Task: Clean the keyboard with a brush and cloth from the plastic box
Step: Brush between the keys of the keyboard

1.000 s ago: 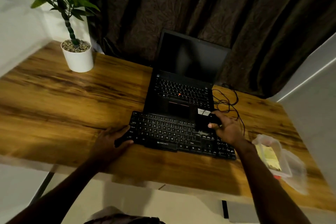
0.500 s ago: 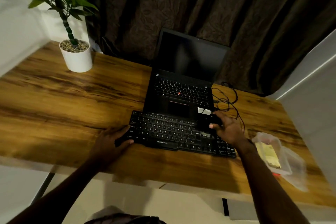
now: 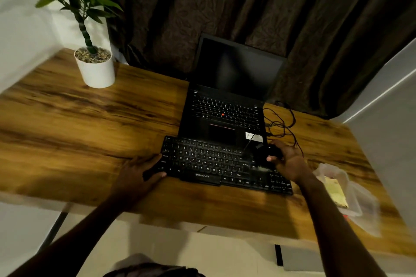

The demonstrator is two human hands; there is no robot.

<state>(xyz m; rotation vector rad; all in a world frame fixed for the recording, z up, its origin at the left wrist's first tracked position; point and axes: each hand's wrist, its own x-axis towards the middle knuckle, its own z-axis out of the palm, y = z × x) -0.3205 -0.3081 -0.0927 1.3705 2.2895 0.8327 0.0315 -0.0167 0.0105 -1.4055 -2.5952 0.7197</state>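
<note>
Two-handed work: gripping the keyboard (image 3: 216, 164) at its 9 o'clock corner with the left hand (image 3: 137, 175), thumb and fingers curling round the edge. Clamping a dark tool (image 3: 266, 153) in the right hand (image 3: 290, 162) over the 3 o'clock end, not managing to tell brush from cloth. Lying with the long axis running 9 to 3 o'clock, so probably calling for strokes toward 9 o'clock from the right hand. Sitting at 4 o'clock of that hand on the table (image 3: 90, 141): the plastic box (image 3: 351, 189).

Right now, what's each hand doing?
Left hand: grips the keyboard at its left end.
Right hand: closed around a black tool, likely the brush, over the keys.
</note>
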